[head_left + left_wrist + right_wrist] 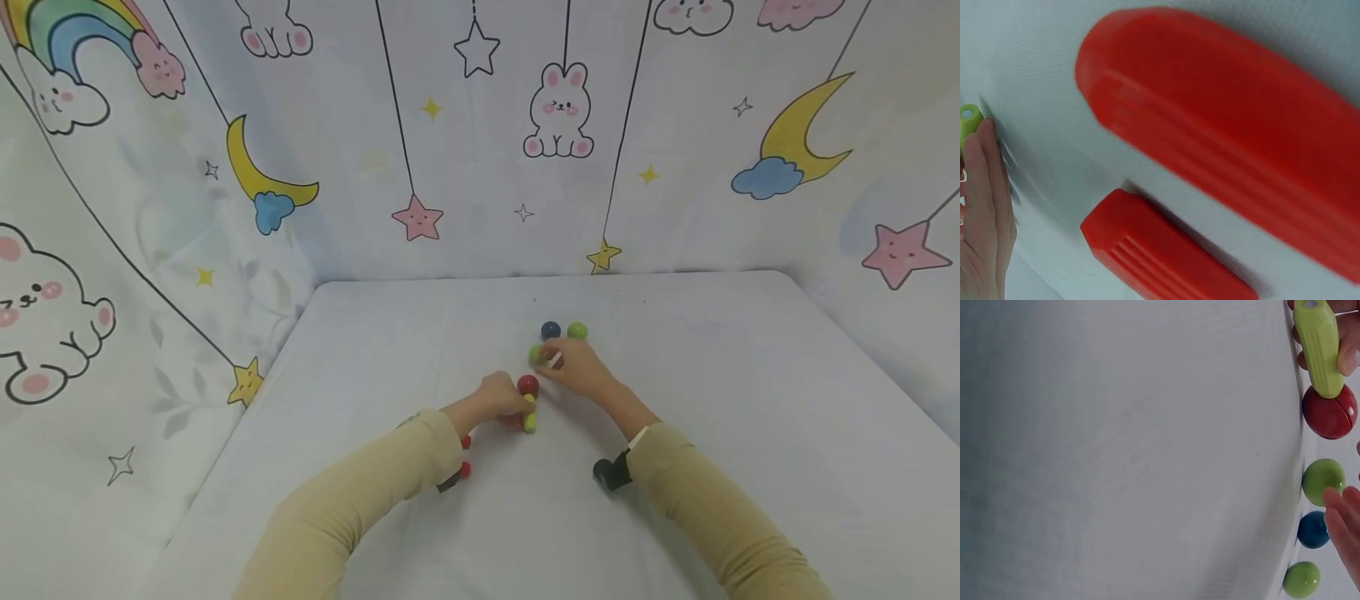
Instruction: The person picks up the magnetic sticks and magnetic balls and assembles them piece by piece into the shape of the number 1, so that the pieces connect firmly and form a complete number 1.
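Note:
My left hand (pixel 501 398) pinches a yellow-green ribbed stick (pixel 530 415), its far end up against a red ball (pixel 528 385). Past that ball, the thumb and fingers of my right hand (pixel 581 367) curl at a green ball (pixel 536 355). In the right wrist view, fingertips (pixel 1333 499) overlap the lower edge of this green ball (pixel 1322 480). A dark blue ball (pixel 551 331) and a second green ball (pixel 577 331) sit just beyond. Two red ribbed sticks (pixel 1210 119) lie under my left wrist, mostly hidden in the head view.
A white cloth covers the table (pixel 712 350). Behind it hangs a curtain (pixel 495 167) printed with rabbits, stars and moons, and it continues along the left side. Black camera gear (pixel 611 475) is worn at the right wrist.

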A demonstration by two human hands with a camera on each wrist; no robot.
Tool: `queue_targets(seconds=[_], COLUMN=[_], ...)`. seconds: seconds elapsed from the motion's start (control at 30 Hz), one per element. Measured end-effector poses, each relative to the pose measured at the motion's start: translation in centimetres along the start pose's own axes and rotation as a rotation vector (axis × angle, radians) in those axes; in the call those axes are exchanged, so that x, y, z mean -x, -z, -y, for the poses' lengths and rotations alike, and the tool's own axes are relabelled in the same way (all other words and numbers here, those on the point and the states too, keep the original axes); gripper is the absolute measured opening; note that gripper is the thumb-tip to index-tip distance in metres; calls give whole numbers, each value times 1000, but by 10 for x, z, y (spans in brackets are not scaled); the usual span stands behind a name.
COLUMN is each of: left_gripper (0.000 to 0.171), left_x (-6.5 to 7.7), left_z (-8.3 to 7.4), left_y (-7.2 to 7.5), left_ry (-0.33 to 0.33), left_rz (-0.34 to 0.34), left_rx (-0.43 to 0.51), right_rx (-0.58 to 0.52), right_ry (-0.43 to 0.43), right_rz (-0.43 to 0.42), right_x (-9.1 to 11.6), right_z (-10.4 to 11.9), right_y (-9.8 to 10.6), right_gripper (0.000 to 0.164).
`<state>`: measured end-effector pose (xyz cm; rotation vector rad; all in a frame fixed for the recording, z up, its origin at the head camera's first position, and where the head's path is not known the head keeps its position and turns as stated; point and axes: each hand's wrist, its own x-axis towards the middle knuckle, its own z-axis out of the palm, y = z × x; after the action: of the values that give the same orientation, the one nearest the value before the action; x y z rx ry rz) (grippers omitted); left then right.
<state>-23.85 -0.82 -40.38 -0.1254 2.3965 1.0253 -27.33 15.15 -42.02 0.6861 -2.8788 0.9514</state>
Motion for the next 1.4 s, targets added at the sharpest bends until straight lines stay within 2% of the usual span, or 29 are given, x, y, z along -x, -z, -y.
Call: queue_targets(seconds=[0.13, 0.33, 0.6, 0.8, 1.07, 1.4], left_gripper=[35, 44, 46, 42, 46, 45], left_x=[-1, 0, -4, -2, -2, -1], left_z=[0, 1, 0, 0, -1, -1], left_y=[1, 3, 2, 1, 1, 1], left_ry=[-4, -45, -50, -38, -45, -40], left_rz=[-9, -17, -13, -17, -26, -34], left_rx=[14, 14, 20, 10, -1, 9], right_rx=[14, 23, 48, 76, 91, 37], right_ry=[-30, -75, -95, -71, -82, -102], right_rz=[-14, -15, -13, 3, 23, 32], right_x=[-1, -3, -5, -9, -13, -19], right_z=[1, 3, 2, 1, 3, -4], right_y=[0, 0, -2, -4, -6, -6], right_gripper=[28, 38, 41, 39, 35, 22])
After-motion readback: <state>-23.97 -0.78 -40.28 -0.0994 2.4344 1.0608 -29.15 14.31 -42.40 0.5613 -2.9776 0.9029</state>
